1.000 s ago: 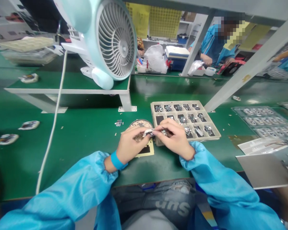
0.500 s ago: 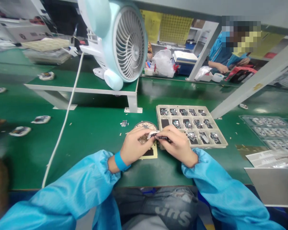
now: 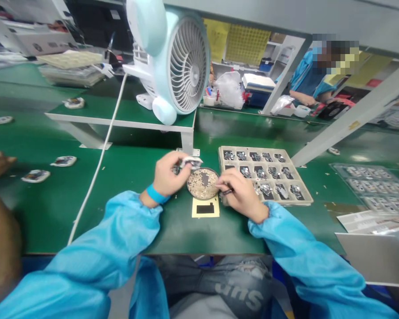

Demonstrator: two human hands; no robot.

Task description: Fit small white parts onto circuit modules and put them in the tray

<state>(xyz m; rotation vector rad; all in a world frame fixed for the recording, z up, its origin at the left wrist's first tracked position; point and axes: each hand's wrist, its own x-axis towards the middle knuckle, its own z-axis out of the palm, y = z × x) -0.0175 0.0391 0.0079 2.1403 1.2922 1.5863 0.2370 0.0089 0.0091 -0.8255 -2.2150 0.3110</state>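
The left hand [image 3: 168, 175] holds a white device [image 3: 193, 162] near a round dish [image 3: 202, 199], the right hand [image 3: 241, 192] a dark tool [image 3: 227, 192].

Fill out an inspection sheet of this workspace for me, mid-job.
Surface: green tabletop, tiny scraps scattered on it.
Work items: round dish of small pieces; yellow card near it; compartment tray of small parts.
Clutter: loose white-edged pieces at left.
Hands: left hand holds a white-edged part; right hand holds a slim dark tool, type unclear.
Cables: white cable down the left side.
Surroundings: fan on a low stand; co-worker opposite; another person's arm at far left.
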